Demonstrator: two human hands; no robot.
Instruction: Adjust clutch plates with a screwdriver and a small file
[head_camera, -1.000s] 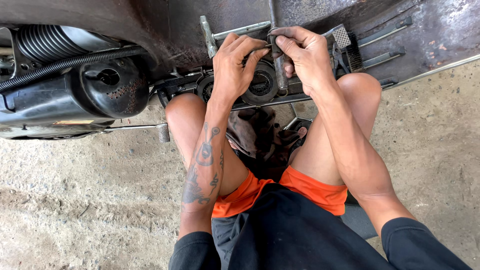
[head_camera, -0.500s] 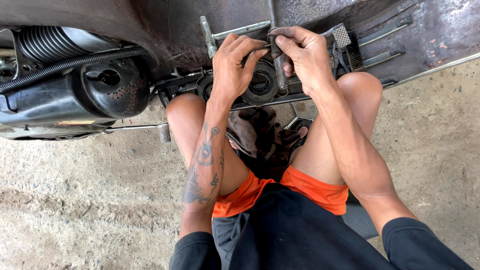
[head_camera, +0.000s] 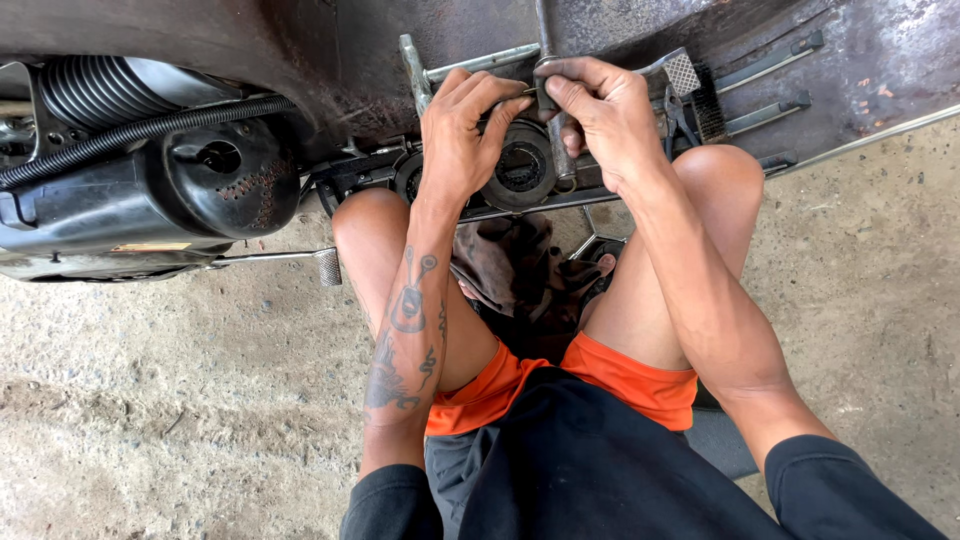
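Up top, from 9 to 3 o'clock: grimy dark metal underside of a scooter body (head_camera: 300, 60), tipped over on the rough grey concrete floor (head_camera: 170, 400). At 9 o'clock, big black plastic engine housing (head_camera: 150, 205) with a ribbed black rubber hose (head_camera: 130, 130) running across it. At 2 o'clock, a few thin grey metal rods (head_camera: 770, 105) bolted along the dusty panel. Dead centre near 12 o'clock, round black metal hub with a ring-shaped bearing seat (head_camera: 522, 168), sitting just above the bare knees. Below that, toward 6 o'clock, crumpled greasy brown rag (head_camera: 510, 265) tucked between the legs, orange shorts and dark shirt further down. Left hand (head_camera: 462, 135), tattooed forearm, draped over the hub's left rim, fingers curled down onto it, resting more than clamping. Right hand (head_camera: 600, 110) closed tight, thumb and fingers pinching a narrow grey metal bar (head_camera: 545, 30) that runs up from the hub toward 12 o'clock. Both hands almost touching over the hub. Small ridged metal foot peg (head_camera: 328, 266) at 8 o'clock, on the end of a thin rod.
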